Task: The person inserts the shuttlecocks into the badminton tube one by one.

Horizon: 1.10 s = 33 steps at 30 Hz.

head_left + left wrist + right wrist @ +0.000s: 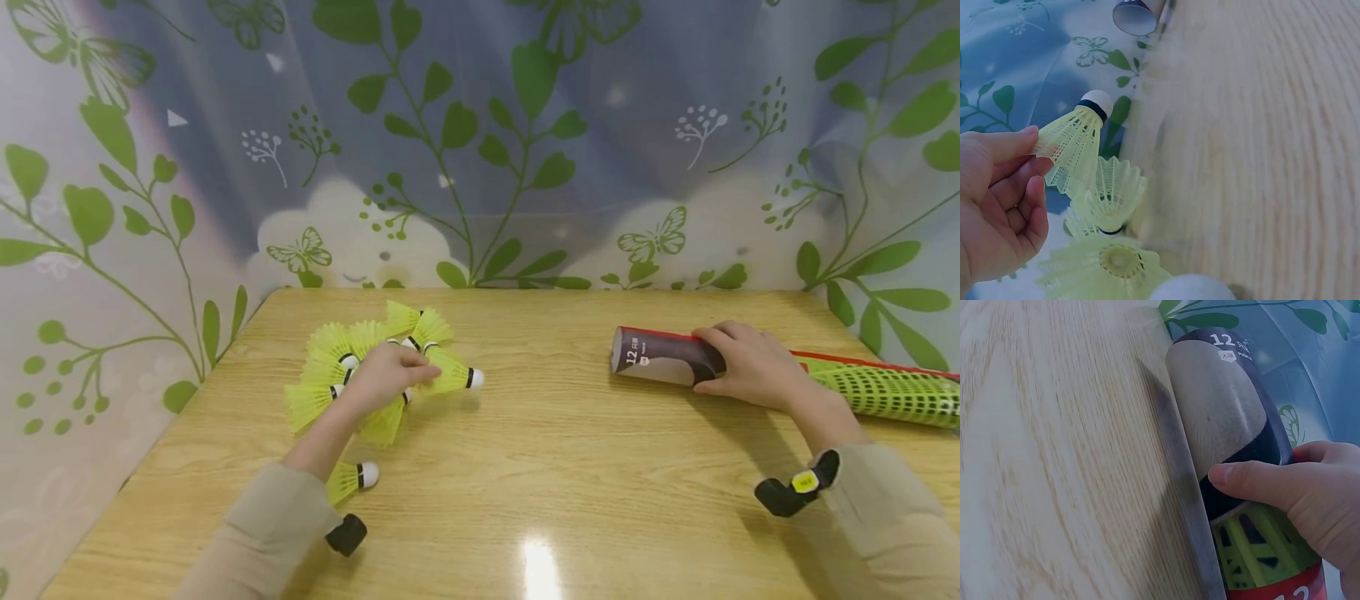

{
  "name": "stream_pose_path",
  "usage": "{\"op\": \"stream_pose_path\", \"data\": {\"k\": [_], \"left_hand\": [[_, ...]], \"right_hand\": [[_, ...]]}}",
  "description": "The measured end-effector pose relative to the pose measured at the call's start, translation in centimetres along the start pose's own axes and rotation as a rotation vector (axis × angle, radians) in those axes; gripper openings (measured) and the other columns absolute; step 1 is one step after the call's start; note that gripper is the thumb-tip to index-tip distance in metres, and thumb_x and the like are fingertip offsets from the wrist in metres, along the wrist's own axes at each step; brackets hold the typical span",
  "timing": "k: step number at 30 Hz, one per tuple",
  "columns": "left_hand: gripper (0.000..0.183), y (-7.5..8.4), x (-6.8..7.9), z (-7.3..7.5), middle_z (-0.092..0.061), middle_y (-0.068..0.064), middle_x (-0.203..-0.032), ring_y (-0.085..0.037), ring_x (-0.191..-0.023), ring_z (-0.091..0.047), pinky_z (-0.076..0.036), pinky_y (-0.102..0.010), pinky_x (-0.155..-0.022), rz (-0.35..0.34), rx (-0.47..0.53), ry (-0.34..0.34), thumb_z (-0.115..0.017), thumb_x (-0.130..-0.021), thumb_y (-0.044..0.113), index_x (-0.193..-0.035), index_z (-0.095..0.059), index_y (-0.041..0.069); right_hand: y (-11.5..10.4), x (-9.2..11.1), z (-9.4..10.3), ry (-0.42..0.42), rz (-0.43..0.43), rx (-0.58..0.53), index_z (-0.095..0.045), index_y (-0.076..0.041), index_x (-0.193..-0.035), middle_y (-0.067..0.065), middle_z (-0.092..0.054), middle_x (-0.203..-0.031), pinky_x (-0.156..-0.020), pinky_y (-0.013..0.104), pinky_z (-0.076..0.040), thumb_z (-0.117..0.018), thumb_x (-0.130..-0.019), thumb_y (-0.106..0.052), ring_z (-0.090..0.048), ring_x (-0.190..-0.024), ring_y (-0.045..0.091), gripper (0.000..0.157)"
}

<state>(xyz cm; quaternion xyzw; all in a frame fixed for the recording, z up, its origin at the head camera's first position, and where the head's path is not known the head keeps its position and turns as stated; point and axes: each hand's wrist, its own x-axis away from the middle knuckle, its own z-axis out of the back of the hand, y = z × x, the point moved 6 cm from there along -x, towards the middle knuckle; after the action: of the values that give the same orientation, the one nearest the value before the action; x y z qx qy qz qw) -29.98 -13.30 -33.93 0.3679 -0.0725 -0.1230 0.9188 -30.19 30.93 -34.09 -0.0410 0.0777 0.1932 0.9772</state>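
Observation:
My left hand [387, 377] pinches a yellow shuttlecock [1075, 147] by the edge of its skirt, between thumb and fingers. Its white cork points right, toward the tube. Several more yellow shuttlecocks [330, 346] lie heaped around and under that hand. One shuttlecock [347, 480] rests apart, nearer the front beside the left wrist. On the right, my right hand [757, 367] grips a long printed shuttlecock tube [656, 357], thumb on the near side. The tube lies on its side with its open end [1135, 19] facing left. How far the tube is filled is hidden.
A wood-grain table [525, 467] carries everything. Behind it hangs a curtain [480, 150] with leaf and butterfly prints, which meets the table's back edge. The tube's green-patterned far part [892, 390] runs off toward the right edge of view.

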Motion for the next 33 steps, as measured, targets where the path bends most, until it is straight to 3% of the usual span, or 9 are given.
{"op": "stream_pose_path", "data": {"k": [4,10,15,20,28,33], "left_hand": [[0.023,0.8,-0.3,0.3,-0.066,-0.005,-0.099,-0.019,-0.081,-0.052,-0.043,-0.032,-0.068,-0.020,-0.016,0.013,-0.061,-0.091,0.031,-0.091,-0.074,0.012],[0.026,1.7,-0.7,0.3,-0.063,-0.009,-0.120,-0.025,-0.110,-0.055,-0.046,-0.043,-0.088,-0.008,-0.017,0.023,-0.061,-0.091,0.034,-0.095,-0.074,0.013],[0.028,2.7,-0.9,0.2,-0.066,-0.008,-0.113,-0.021,-0.099,-0.057,-0.046,-0.041,-0.084,-0.031,0.015,0.029,-0.061,-0.090,0.033,-0.102,-0.073,0.011],[0.028,3.5,-1.2,0.1,-0.069,-0.006,-0.105,-0.021,-0.098,-0.060,-0.047,-0.042,-0.085,-0.077,0.024,0.045,-0.062,-0.090,0.033,-0.103,-0.073,0.010],[0.027,4.1,-1.8,-0.4,-0.070,-0.004,-0.101,-0.019,-0.093,-0.060,-0.047,-0.036,-0.077,-0.093,0.041,0.060,-0.063,-0.089,0.034,-0.099,-0.074,0.011],[0.026,4.3,-1.9,-0.6,-0.069,-0.003,-0.104,-0.020,-0.100,-0.059,-0.047,-0.040,-0.083,-0.088,0.066,0.074,-0.064,-0.089,0.035,-0.098,-0.074,0.013]], "right_hand": [[-0.1,0.0,0.2,0.017,0.012,0.004,-0.051,0.001,-0.127,0.027,-0.051,-0.119,-0.085,0.063,-0.036,-0.082,-0.068,-0.034,-0.048,-0.109,0.045,0.076],[-0.7,-0.3,0.6,0.028,0.021,0.008,-0.052,-0.002,-0.127,0.025,-0.053,-0.119,-0.084,0.062,-0.038,-0.083,-0.067,-0.037,-0.049,-0.109,0.043,0.075],[-1.7,-0.4,1.0,0.023,0.037,0.003,-0.053,-0.004,-0.127,0.023,-0.054,-0.119,-0.085,0.061,-0.039,-0.082,-0.068,-0.039,-0.050,-0.109,0.041,0.075],[-2.4,-0.6,1.6,0.054,0.060,-0.008,-0.053,-0.004,-0.127,0.021,-0.054,-0.118,-0.086,0.059,-0.039,-0.083,-0.067,-0.039,-0.050,-0.107,0.040,0.076],[-4.0,-0.8,3.1,0.216,0.165,-0.044,-0.055,-0.004,-0.122,0.020,-0.056,-0.113,-0.084,0.056,-0.041,-0.087,-0.061,-0.033,-0.052,-0.103,0.039,0.075],[-5.1,-1.0,3.8,0.274,0.211,-0.070,-0.055,-0.003,-0.122,0.020,-0.055,-0.113,-0.083,0.055,-0.041,-0.088,-0.059,-0.027,-0.053,-0.101,0.039,0.075]]}}
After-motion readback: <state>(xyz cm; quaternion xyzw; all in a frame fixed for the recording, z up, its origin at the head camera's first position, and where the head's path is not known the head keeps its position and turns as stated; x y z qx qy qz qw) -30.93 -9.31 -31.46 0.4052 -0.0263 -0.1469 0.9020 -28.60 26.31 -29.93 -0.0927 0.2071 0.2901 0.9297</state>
